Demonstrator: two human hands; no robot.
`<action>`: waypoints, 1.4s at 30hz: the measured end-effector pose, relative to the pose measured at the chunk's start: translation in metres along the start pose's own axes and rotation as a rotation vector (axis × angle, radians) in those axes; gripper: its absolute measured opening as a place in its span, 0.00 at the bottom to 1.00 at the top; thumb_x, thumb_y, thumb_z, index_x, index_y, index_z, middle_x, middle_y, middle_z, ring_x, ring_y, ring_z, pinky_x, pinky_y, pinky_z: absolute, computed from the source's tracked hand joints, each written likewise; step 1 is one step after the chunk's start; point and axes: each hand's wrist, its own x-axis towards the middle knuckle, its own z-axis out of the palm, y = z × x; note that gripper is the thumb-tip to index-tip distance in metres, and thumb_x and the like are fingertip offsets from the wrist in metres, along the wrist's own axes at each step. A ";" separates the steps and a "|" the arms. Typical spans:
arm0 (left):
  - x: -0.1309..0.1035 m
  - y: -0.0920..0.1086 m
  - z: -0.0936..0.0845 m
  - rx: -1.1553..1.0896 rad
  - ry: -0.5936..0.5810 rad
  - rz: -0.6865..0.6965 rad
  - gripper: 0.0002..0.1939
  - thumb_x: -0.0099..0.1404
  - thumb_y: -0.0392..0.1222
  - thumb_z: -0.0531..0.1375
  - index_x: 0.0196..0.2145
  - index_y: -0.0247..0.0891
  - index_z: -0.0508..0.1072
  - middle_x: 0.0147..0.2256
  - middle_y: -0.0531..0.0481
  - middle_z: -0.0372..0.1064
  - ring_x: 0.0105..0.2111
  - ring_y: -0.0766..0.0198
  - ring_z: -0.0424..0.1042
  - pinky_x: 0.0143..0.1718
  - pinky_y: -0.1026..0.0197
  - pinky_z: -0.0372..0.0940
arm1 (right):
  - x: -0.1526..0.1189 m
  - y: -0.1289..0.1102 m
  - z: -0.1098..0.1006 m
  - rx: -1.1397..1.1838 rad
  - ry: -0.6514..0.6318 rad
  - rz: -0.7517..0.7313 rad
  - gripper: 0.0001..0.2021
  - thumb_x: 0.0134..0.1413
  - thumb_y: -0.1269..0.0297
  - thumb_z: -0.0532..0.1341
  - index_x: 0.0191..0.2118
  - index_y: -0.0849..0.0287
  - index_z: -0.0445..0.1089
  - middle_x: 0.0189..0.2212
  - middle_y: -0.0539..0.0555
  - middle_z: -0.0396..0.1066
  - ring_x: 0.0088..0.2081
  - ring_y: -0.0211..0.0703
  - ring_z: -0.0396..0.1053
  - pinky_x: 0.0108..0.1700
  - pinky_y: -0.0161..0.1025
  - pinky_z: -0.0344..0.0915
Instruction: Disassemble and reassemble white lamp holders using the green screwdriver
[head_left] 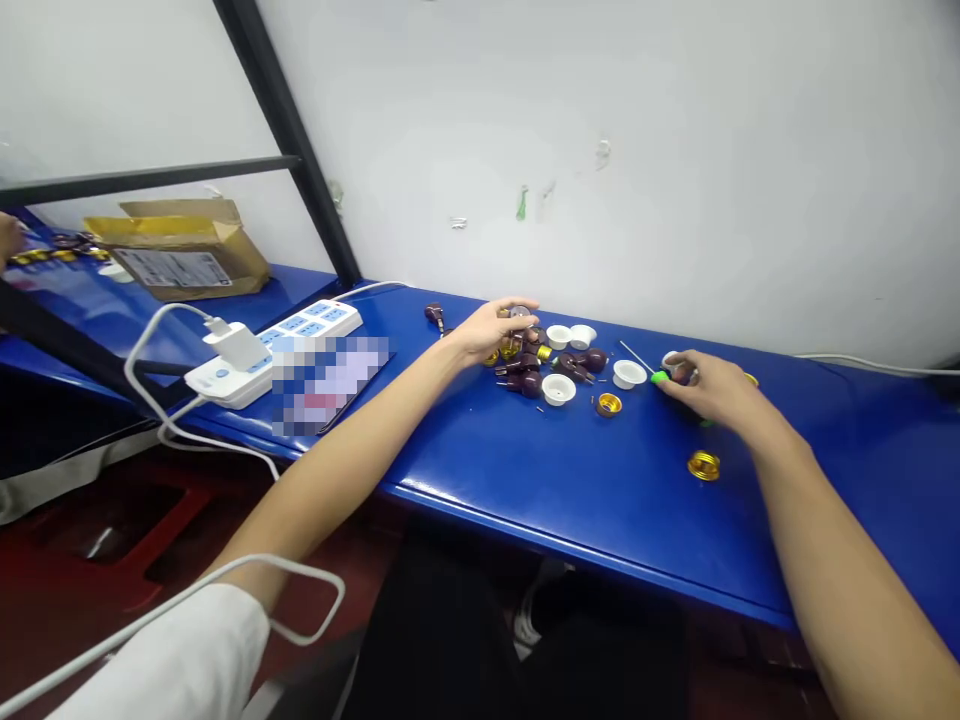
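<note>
My left hand (491,332) reaches over a cluster of dark red-brown, bulb-shaped knobs (525,384) with metal pins and gold collars. Its thumb and forefinger are apart around a small greyish round piece (519,314); contact is unclear. At the right, my right hand (709,388) closes over a screwdriver (659,378) with a thin metal shaft and a green-and-black handle, mostly hidden under the palm. A dark brown piece (683,373) shows between thumb and forefinger, partly covered. White cups (558,390) lie between the hands. A gold ring (609,404) is beside them, another gold ring (703,466) nearer me.
A white power strip (322,325) with a plugged-in charger (238,346) lies left, next to a phone-like flat object (337,385). A white cable (307,570) loops across my left arm. Behind the black frame (304,180) stands an open cardboard box (180,250). A wall backs the blue table (525,470).
</note>
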 end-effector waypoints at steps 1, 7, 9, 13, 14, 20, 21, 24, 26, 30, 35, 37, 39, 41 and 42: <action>0.000 0.001 0.000 -0.005 0.004 -0.004 0.17 0.66 0.36 0.70 0.52 0.36 0.78 0.39 0.45 0.79 0.36 0.64 0.78 0.38 0.61 0.69 | 0.000 -0.001 -0.001 0.022 0.044 -0.023 0.20 0.50 0.50 0.64 0.45 0.57 0.76 0.40 0.59 0.79 0.35 0.52 0.74 0.37 0.47 0.70; -0.001 0.007 0.008 -0.084 -0.007 -0.015 0.08 0.71 0.36 0.64 0.47 0.32 0.79 0.43 0.43 0.78 0.35 0.65 0.78 0.40 0.60 0.71 | -0.002 -0.015 0.004 0.157 0.073 -0.183 0.21 0.58 0.46 0.63 0.47 0.56 0.79 0.39 0.58 0.78 0.36 0.50 0.74 0.42 0.48 0.72; -0.002 0.009 0.010 -0.090 -0.029 -0.020 0.10 0.74 0.39 0.62 0.48 0.32 0.79 0.44 0.42 0.78 0.35 0.64 0.78 0.41 0.59 0.71 | -0.001 -0.017 0.010 0.129 0.045 -0.220 0.22 0.58 0.45 0.63 0.48 0.57 0.79 0.39 0.59 0.77 0.36 0.51 0.73 0.44 0.50 0.72; -0.004 0.010 0.013 -0.109 -0.066 -0.018 0.14 0.76 0.41 0.59 0.51 0.32 0.80 0.45 0.41 0.78 0.37 0.62 0.79 0.42 0.58 0.72 | 0.003 -0.014 0.018 0.098 0.063 -0.276 0.27 0.58 0.42 0.65 0.54 0.57 0.79 0.42 0.61 0.76 0.39 0.55 0.74 0.48 0.54 0.73; -0.004 0.010 0.013 -0.113 -0.079 -0.014 0.15 0.76 0.41 0.59 0.52 0.33 0.80 0.45 0.41 0.79 0.37 0.61 0.79 0.41 0.58 0.72 | 0.003 -0.014 0.018 0.100 0.072 -0.282 0.29 0.58 0.41 0.65 0.56 0.57 0.78 0.44 0.62 0.76 0.40 0.56 0.75 0.48 0.55 0.74; -0.004 0.007 0.010 -0.085 -0.219 0.017 0.22 0.76 0.49 0.60 0.62 0.37 0.77 0.42 0.40 0.80 0.42 0.57 0.80 0.42 0.59 0.71 | 0.001 -0.014 0.020 0.105 0.019 -0.372 0.30 0.60 0.45 0.66 0.63 0.54 0.74 0.61 0.62 0.75 0.61 0.66 0.71 0.63 0.65 0.66; -0.005 0.008 0.011 -0.082 -0.226 0.022 0.23 0.76 0.49 0.61 0.63 0.38 0.77 0.43 0.40 0.80 0.43 0.57 0.81 0.44 0.58 0.72 | 0.000 -0.015 0.020 0.100 0.009 -0.388 0.29 0.61 0.46 0.65 0.63 0.53 0.73 0.62 0.62 0.74 0.63 0.66 0.69 0.65 0.66 0.64; -0.007 0.009 0.013 -0.075 -0.224 0.025 0.21 0.76 0.48 0.62 0.62 0.38 0.77 0.44 0.41 0.79 0.44 0.57 0.81 0.45 0.57 0.72 | 0.000 -0.015 0.021 0.091 0.000 -0.407 0.27 0.63 0.47 0.65 0.63 0.53 0.73 0.63 0.60 0.75 0.63 0.66 0.70 0.66 0.66 0.63; -0.008 0.010 0.015 -0.073 -0.226 0.020 0.20 0.75 0.47 0.63 0.60 0.38 0.78 0.45 0.42 0.79 0.43 0.58 0.81 0.46 0.57 0.73 | 0.001 -0.015 0.021 0.092 0.002 -0.409 0.27 0.63 0.48 0.65 0.64 0.53 0.73 0.63 0.60 0.75 0.62 0.65 0.71 0.65 0.65 0.65; -0.008 0.010 0.016 -0.058 -0.220 0.012 0.19 0.74 0.46 0.64 0.58 0.37 0.79 0.45 0.42 0.79 0.42 0.61 0.81 0.44 0.59 0.72 | 0.001 -0.015 0.020 0.086 -0.015 -0.394 0.31 0.63 0.49 0.65 0.67 0.54 0.70 0.63 0.61 0.74 0.63 0.65 0.70 0.67 0.66 0.63; -0.007 0.009 0.015 -0.038 -0.240 0.044 0.20 0.73 0.49 0.66 0.57 0.37 0.80 0.44 0.44 0.79 0.43 0.61 0.81 0.47 0.60 0.72 | 0.000 -0.015 0.021 0.108 -0.016 -0.393 0.30 0.62 0.50 0.66 0.67 0.52 0.69 0.61 0.61 0.75 0.61 0.65 0.72 0.64 0.66 0.65; -0.007 0.009 0.016 -0.037 -0.240 0.051 0.20 0.73 0.49 0.66 0.57 0.38 0.80 0.45 0.44 0.79 0.43 0.60 0.82 0.47 0.60 0.73 | 0.000 -0.016 0.021 0.132 0.003 -0.408 0.30 0.61 0.52 0.67 0.67 0.52 0.69 0.60 0.62 0.76 0.61 0.64 0.72 0.64 0.64 0.67; -0.007 0.009 0.017 -0.043 -0.223 0.053 0.20 0.72 0.49 0.67 0.58 0.39 0.79 0.45 0.44 0.79 0.43 0.61 0.82 0.46 0.60 0.73 | 0.000 -0.017 0.019 0.155 0.024 -0.422 0.30 0.59 0.54 0.67 0.66 0.51 0.70 0.59 0.61 0.76 0.60 0.63 0.72 0.63 0.64 0.67; -0.007 0.009 0.018 -0.048 -0.200 0.054 0.19 0.73 0.47 0.66 0.59 0.41 0.78 0.45 0.45 0.79 0.42 0.62 0.82 0.45 0.60 0.73 | -0.001 -0.021 0.016 0.185 0.048 -0.446 0.29 0.59 0.55 0.67 0.66 0.50 0.69 0.59 0.60 0.75 0.59 0.62 0.72 0.61 0.63 0.69; -0.008 0.009 0.019 -0.046 -0.189 0.055 0.19 0.73 0.46 0.66 0.59 0.42 0.78 0.44 0.45 0.79 0.42 0.62 0.82 0.45 0.61 0.73 | -0.002 -0.024 0.014 0.201 0.063 -0.464 0.29 0.60 0.56 0.67 0.66 0.49 0.69 0.59 0.60 0.74 0.59 0.62 0.72 0.60 0.62 0.70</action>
